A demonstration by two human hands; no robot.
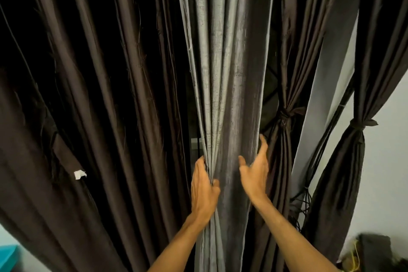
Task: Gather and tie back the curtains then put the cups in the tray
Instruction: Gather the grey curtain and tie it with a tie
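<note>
1. Head view: I see the grey curtain (223, 73) hanging dead centre. It is pale, slubby fabric, pleated in long vertical folds and pinched narrower at hand height.
2. My left hand (204, 187) grips its left-edge folds, fingers wrapped behind and thumb on the front.
3. My right hand (254, 168) is released, fingers spread and palm turned toward the grey curtain's right edge. It's blurred, so I can't tell if it touches.
4. A dark brown curtain (99, 95) hangs loose on the left, with a brown strap and white tag (79, 174) against it.
5. Right of the grey one, a brown curtain (284, 150) is already bunched under a knotted tie (284, 115). A second tied brown curtain (353, 161) hangs farther right against the white wall (388, 161).
6. Black cables (320, 161) run between the two tied curtains.
7. A teal object (8, 256) sits at bottom left, cropped. I can't tell if it's a container.
</note>
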